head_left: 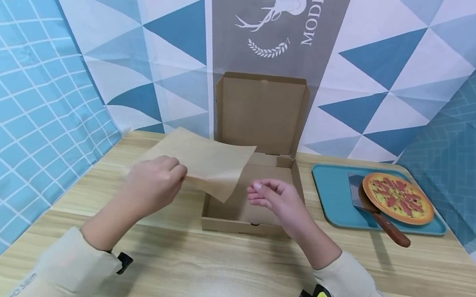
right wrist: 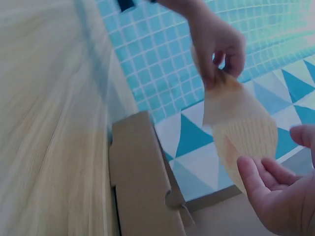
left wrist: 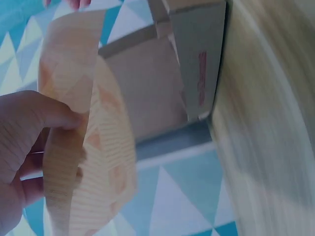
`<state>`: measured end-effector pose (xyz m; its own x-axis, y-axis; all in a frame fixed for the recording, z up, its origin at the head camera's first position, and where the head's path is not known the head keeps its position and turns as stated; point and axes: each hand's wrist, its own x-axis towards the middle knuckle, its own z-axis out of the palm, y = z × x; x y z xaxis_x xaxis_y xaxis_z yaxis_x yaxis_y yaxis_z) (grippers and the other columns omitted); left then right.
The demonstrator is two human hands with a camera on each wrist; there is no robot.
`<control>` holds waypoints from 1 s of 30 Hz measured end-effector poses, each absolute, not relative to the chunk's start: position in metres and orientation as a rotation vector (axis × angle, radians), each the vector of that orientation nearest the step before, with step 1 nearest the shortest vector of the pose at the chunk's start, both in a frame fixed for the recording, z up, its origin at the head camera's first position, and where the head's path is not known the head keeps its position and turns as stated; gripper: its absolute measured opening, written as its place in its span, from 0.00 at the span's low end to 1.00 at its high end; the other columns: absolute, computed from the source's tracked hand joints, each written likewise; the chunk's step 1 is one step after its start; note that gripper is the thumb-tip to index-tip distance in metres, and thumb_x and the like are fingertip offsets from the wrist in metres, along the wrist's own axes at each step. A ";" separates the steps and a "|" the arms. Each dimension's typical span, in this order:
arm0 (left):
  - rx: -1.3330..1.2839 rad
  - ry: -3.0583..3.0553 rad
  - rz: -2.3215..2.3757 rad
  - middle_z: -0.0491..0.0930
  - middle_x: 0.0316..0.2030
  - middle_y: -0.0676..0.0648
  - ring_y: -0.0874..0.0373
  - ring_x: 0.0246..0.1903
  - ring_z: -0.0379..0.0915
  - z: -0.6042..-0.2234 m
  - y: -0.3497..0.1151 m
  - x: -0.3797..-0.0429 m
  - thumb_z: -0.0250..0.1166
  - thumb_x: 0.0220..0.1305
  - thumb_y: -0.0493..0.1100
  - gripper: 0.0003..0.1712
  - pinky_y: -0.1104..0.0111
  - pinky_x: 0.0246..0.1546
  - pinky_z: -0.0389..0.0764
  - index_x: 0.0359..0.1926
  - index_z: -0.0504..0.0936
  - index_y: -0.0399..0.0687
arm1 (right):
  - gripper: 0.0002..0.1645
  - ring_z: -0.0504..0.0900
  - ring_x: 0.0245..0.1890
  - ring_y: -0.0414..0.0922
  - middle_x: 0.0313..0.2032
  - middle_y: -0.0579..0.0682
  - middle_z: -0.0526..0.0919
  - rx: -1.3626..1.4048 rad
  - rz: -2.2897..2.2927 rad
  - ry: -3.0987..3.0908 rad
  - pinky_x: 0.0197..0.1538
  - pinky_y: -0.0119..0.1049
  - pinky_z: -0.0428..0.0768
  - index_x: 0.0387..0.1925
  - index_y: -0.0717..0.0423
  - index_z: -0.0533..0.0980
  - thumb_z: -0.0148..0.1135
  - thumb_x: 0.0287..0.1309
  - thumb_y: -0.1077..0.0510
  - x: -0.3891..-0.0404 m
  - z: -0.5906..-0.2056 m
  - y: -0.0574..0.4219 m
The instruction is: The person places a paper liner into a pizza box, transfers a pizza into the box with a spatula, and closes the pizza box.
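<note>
A sheet of brown parchment paper (head_left: 202,159) hangs in the air over the left part of an open cardboard pizza box (head_left: 251,227). My left hand (head_left: 156,183) pinches the paper's near edge between thumb and fingers; the left wrist view shows the thumb lying on the sheet (left wrist: 113,147). To the right, my right hand (head_left: 276,201) is above the box with its fingers slightly bent and holding nothing. In the right wrist view a gap separates the thumb from the fingers (right wrist: 251,177), which appear close to the paper's free end (right wrist: 246,132).
The box lid (head_left: 259,114) stands upright at the back against a patterned cloth. On the right, a teal tray (head_left: 333,192) bears a pizza (head_left: 398,198) on a server with a wooden handle (head_left: 392,230) that sticks out over the tray's front edge.
</note>
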<state>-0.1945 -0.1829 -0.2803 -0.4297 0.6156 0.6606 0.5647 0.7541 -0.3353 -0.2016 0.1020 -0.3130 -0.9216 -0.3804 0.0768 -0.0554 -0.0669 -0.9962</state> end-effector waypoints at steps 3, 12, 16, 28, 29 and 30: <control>-0.908 -2.074 0.122 0.73 0.18 0.46 0.54 0.17 0.68 -0.284 -0.170 -0.194 0.56 0.49 0.33 0.05 0.67 0.10 0.68 0.19 0.74 0.41 | 0.28 0.78 0.42 0.52 0.43 0.63 0.76 -0.381 -2.213 1.826 0.49 0.41 0.73 0.47 0.71 0.69 0.59 0.53 0.50 -0.203 -0.310 0.100; -0.962 -1.912 0.227 0.68 0.16 0.47 0.56 0.14 0.61 -0.293 -0.140 -0.193 0.39 0.56 0.28 0.17 0.73 0.09 0.57 0.19 0.71 0.40 | 0.21 0.74 0.31 0.42 0.32 0.51 0.75 -0.261 -2.294 1.828 0.41 0.35 0.76 0.35 0.65 0.71 0.61 0.52 0.49 -0.204 -0.307 0.099; -0.978 -1.895 0.232 0.68 0.16 0.47 0.56 0.14 0.60 -0.297 -0.133 -0.192 0.40 0.56 0.28 0.16 0.73 0.09 0.57 0.20 0.71 0.40 | 0.15 0.72 0.24 0.38 0.25 0.47 0.76 -0.228 -2.283 1.920 0.30 0.29 0.72 0.36 0.64 0.72 0.62 0.51 0.57 -0.204 -0.306 0.098; -0.992 -1.879 -0.005 0.74 0.24 0.45 0.52 0.25 0.72 -0.305 -0.129 -0.195 0.55 0.54 0.34 0.04 0.64 0.22 0.75 0.27 0.75 0.38 | 0.13 0.70 0.21 0.38 0.21 0.49 0.76 -0.243 -2.165 2.265 0.24 0.30 0.70 0.34 0.63 0.74 0.64 0.49 0.58 -0.206 -0.295 0.100; -0.990 -1.882 -0.033 0.74 0.25 0.45 0.52 0.26 0.73 -0.305 -0.130 -0.196 0.59 0.52 0.35 0.03 0.63 0.25 0.76 0.28 0.76 0.39 | 0.13 0.68 0.20 0.39 0.21 0.49 0.75 -0.242 -2.144 2.310 0.23 0.30 0.68 0.33 0.63 0.74 0.64 0.49 0.57 -0.207 -0.294 0.100; -0.988 -1.884 -0.062 0.75 0.26 0.46 0.52 0.27 0.73 -0.306 -0.130 -0.197 0.62 0.49 0.36 0.04 0.62 0.27 0.77 0.29 0.76 0.39 | 0.13 0.67 0.20 0.39 0.21 0.49 0.75 -0.237 -2.131 2.341 0.23 0.30 0.68 0.32 0.62 0.74 0.64 0.48 0.57 -0.208 -0.294 0.101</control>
